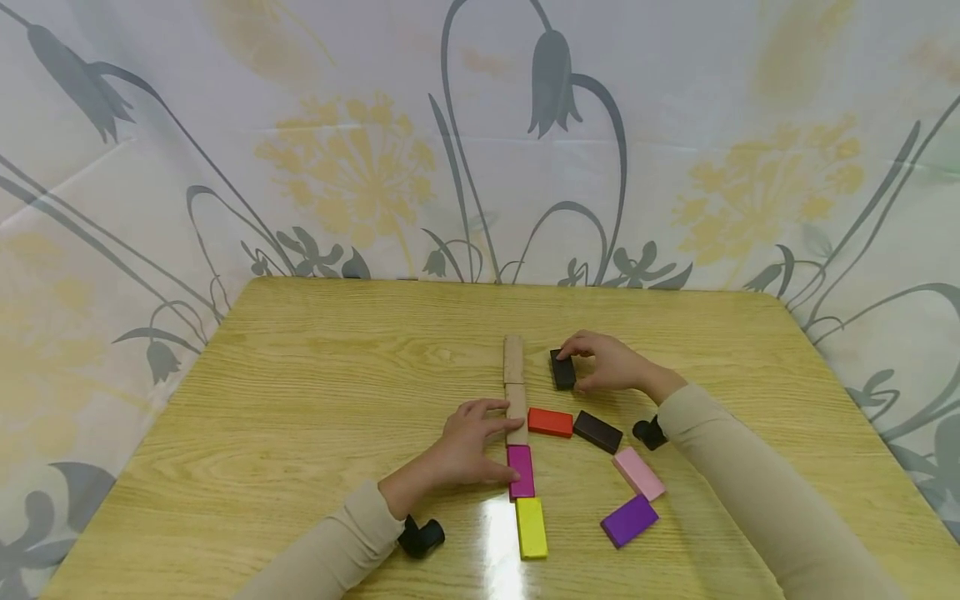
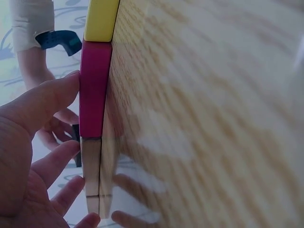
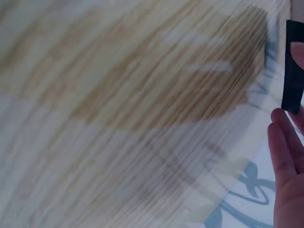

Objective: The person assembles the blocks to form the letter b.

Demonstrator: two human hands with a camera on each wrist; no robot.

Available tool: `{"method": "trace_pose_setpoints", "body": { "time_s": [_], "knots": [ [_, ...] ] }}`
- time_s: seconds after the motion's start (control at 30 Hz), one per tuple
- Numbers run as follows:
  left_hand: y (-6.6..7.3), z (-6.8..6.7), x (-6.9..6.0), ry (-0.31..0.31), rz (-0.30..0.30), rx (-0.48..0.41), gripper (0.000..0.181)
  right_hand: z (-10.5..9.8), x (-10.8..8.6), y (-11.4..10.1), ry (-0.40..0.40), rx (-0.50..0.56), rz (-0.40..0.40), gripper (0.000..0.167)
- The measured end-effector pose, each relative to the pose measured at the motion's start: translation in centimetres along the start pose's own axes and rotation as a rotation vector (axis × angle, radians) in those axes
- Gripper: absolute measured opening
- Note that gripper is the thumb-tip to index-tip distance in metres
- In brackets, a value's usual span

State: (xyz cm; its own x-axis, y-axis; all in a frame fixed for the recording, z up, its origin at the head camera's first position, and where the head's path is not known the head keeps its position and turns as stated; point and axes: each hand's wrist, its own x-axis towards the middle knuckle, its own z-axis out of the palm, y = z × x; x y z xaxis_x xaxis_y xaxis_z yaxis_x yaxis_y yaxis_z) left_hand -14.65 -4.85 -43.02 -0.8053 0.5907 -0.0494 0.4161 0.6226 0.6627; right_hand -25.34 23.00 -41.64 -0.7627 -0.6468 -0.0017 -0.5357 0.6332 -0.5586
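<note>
In the head view, a straight column of blocks runs toward me: two plain wooden blocks (image 1: 513, 359), a magenta block (image 1: 521, 472) and a yellow block (image 1: 532, 528). My left hand (image 1: 472, 442) rests along its left side, fingers spread. The left wrist view has the thumb at the magenta block (image 2: 94, 90) and fingertips at the wooden blocks (image 2: 91, 164). My right hand (image 1: 611, 363) pinches a black block (image 1: 563, 369) between thumb and fingers, right of the far wooden block. Only part of this black block (image 3: 291, 71) shows in the right wrist view.
From the column, a red block (image 1: 550, 422), another black block (image 1: 597, 432), a pink block (image 1: 639, 473) and a purple block (image 1: 630, 521) curve rightward and nearer. All lie on a wood-grain table (image 1: 337, 350). A flower-patterned curtain (image 1: 480, 167) hangs behind and at both sides.
</note>
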Motion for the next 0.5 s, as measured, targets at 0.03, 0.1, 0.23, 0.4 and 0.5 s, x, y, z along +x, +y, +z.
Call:
{"method": "trace_pose_setpoints", "body": {
  "time_s": [0.03, 0.1, 0.23, 0.4, 0.5],
  "knots": [
    [0.0, 0.0, 0.0, 0.0, 0.002, -0.001, 0.067, 0.0, -0.1, -0.1, 0.014, 0.009, 0.0, 0.041],
    [0.1, 0.0, 0.0, 0.001, 0.006, -0.005, 0.067, -0.1, -0.5, -0.4, 0.043, 0.023, 0.007, 0.041],
    [0.1, 0.0, 0.0, 0.001, 0.01, -0.009, 0.067, -0.1, -1.1, -1.2, 0.117, 0.038, 0.029, 0.04],
    [0.0, 0.0, 0.0, 0.007, 0.018, -0.007, 0.067, 0.0, -2.2, -2.5, 0.205, 0.075, 0.05, 0.038],
    [0.0, 0.0, 0.0, 0.004, 0.013, -0.006, 0.067, 0.1, -2.9, -3.4, 0.241, 0.106, 0.068, 0.038]
  ]
}}
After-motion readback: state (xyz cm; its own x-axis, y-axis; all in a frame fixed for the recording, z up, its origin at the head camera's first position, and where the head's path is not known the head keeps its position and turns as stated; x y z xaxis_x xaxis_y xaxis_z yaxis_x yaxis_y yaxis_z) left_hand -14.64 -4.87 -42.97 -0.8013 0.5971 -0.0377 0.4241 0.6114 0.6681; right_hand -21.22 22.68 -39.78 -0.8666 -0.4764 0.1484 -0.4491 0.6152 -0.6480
